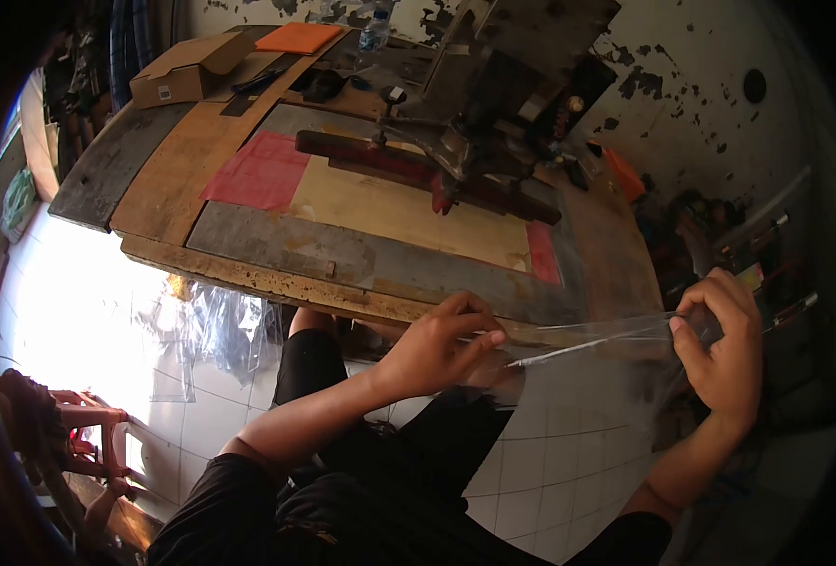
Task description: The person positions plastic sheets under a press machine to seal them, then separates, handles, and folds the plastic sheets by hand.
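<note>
A clear plastic sheet [595,351] stretches between my two hands in front of the table's near edge. Its upper edge catches the light as a white line, and the rest hangs down, see-through against the floor tiles. My left hand [446,345] pinches the left end between thumb and fingers. Over at the right, my right hand [724,344] grips the other end, thumb against curled fingers. Beyond the hands stands a dark press-like machine [455,151] with a long reddish bar. Under the bar lies a yellowish sheet [371,203] with red patches at its two ends.
The wooden table [154,179] holds a cardboard box [177,80], an orange packet [298,37] and a water bottle [373,33]. Clear plastic pieces [229,325] hang or lie below its front edge. A reddish stool [92,429] stands at lower left.
</note>
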{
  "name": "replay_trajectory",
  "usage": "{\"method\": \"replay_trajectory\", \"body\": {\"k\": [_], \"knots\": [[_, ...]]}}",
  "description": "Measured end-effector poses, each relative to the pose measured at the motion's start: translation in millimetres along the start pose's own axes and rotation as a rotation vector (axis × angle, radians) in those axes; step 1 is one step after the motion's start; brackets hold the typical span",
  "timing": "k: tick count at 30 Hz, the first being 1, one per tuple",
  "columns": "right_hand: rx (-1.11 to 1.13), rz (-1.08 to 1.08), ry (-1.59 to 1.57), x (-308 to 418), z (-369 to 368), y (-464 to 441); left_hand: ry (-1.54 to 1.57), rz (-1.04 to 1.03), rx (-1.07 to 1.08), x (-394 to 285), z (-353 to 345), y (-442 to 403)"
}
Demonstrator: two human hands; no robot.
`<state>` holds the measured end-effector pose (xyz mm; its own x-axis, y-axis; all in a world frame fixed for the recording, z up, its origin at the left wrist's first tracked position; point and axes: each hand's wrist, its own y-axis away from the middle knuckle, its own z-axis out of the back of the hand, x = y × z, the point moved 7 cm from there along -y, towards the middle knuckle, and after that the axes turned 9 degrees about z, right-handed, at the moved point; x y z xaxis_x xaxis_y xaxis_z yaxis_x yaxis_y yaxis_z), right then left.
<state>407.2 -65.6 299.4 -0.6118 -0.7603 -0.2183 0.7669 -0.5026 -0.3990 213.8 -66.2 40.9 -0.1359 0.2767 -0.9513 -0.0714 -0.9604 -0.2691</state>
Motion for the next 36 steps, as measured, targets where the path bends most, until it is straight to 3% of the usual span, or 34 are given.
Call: {"method": "replay_trajectory", "body": {"k": [2, 5, 9, 14, 18, 20, 26, 28, 30, 32, 34, 35, 36], "knots": [[0.042, -0.002, -0.017, 0.0, -2.7, 0.7, 0.012, -0.089, -0.053, -2.1, 5.3, -3.1], [0.171, 0.005, -0.045, -3.0, -7.3, 3.6, 0.265, 0.186, 0.118, 9.8, 16.4, -9.9], [0.420, -0.076, -0.238, -16.4, -29.8, 17.9, 0.630, 0.327, 0.327, 3.8, 42.6, -11.6], [0.427, -0.069, -0.365, -16.4, -45.4, 35.8, 0.672, 0.228, 0.410, -15.3, 70.2, -2.9], [0.367, -0.014, -0.472, -16.9, -47.0, 46.7, 1.051, 0.230, 0.382, -17.1, 79.9, 1.5], [0.350, -0.049, -0.497, -17.5, -44.5, 53.0, 1.210, -0.023, 0.494, -22.0, 82.2, 1.4], [0.163, 0.023, -0.737, -22.9, -54.1, 69.4, 1.277, 0.003, 0.384, -24.2, 85.0, 13.4], [0.086, 0.024, -0.790, -24.1, -61.0, 74.8, 1.071, 0.002, 0.266, -11.8, 91.3, 20.2], [-0.009, -0.191, -1.005, -35.3, -74.5, 92.0, 1.025, -0.060, 0.269, -5.4, 89.8, 24.5], [-0.030, -0.264, -1.036, -37.4, -92.0, 106.6, 0.959, 0.001, 0.194, 1.8, 89.6, 32.1], [-0.041, -0.323, -1.078, -32.9, -105.2, 112.3, 1.030, 0.236, 0.205, 2.8, 73.5, 38.3], [-0.074, -0.187, -0.753, -21.8, -100.7, 107.6, 0.827, 0.046, 0.236, -10.6, 76.1, 39.5], [-0.109, -0.050, -0.427, -3.8, -98.1, 103.1, 0.872, 0.035, 0.390, -22.1, 67.0, 38.9]]}}
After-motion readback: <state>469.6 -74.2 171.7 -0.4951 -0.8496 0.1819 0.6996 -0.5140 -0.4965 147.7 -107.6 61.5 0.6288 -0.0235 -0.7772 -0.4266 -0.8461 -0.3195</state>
